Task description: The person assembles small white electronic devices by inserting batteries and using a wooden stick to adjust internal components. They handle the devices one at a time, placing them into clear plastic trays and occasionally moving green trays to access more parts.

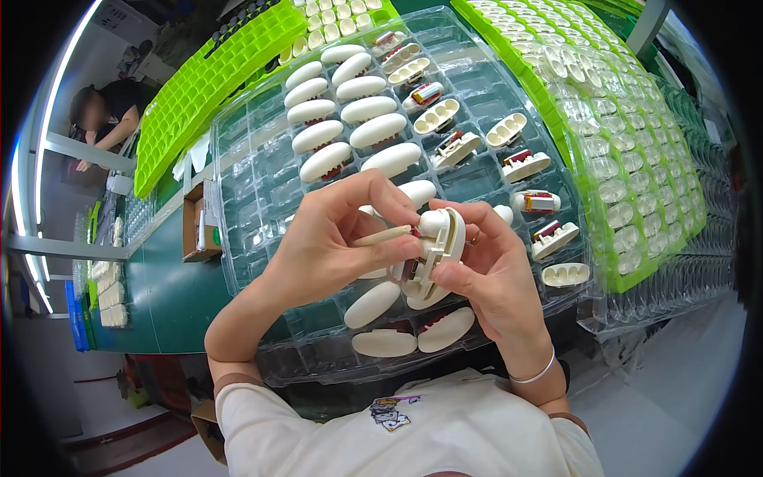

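My right hand (497, 274) is closed around an oval white plastic housing (442, 246), tilted with its inner ribs and a rounded white knob showing. At the housing's left side, my left hand (338, 226) pinches a thin cream-coloured stick (383, 236) between thumb and fingers. Something small and red shows at the stick's tip, against the housing; the fingers partly hide it. Below both hands lies a clear plastic tray (262, 151) with compartments. White oval shells (378, 130) sit in its middle columns. Farther right, its pockets hold open housings (437, 116), some with red parts inside.
A bright green grid tray (211, 79) leans at the far left. On the right, another green tray (548, 127) lies under clear blister sheets (604, 143). A cardboard box (195, 226) stands left of the clear tray on the green table (171, 294). Another person (115, 115) sits at far left.
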`<state>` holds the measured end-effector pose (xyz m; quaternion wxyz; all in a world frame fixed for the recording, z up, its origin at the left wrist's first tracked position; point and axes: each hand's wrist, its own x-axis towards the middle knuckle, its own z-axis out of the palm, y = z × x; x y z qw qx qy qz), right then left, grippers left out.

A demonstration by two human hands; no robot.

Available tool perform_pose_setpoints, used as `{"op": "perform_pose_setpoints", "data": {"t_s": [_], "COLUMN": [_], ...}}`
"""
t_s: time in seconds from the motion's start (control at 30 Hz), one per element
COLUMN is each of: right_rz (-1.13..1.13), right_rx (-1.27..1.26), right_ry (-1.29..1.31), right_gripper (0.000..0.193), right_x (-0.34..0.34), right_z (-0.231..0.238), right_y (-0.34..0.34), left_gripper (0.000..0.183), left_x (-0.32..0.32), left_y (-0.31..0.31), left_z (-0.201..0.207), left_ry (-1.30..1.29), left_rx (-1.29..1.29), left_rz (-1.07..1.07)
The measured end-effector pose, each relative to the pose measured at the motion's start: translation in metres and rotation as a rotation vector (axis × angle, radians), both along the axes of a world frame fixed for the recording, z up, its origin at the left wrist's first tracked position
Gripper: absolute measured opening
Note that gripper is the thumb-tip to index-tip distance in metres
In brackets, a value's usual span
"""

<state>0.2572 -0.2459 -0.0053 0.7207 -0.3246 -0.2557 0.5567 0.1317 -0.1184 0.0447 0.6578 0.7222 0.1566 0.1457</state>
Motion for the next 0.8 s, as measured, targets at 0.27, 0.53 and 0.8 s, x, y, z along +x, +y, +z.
{"op": "perform_pose_setpoints", "data": {"t_s": [0.27,0.53,0.8], "right_rz": [-0.010,0.076,0.057], "right_rx": [0.003,0.017,0.084], "right_ry": [0.041,0.388,0.408], "right_gripper": [0.042,0.039,0.043], "right_x": [-0.005,-0.004,-0.007], "right_z": [-0.001,0.003,0.006], "right_y": [0.002,0.000,-0.001], "left_gripper": [0.015,0.040,0.063], "left_x": [0.004,0.001,0.001], "left_y": [-0.004,0.003,-0.004], "left_z": [-0.005,0.015,0.005], "left_ry": [-0.080,0.030,0.050], "left_rx": [0.017,0.254,0.375], "left_rz": [0.026,-0.038,0.021]}}
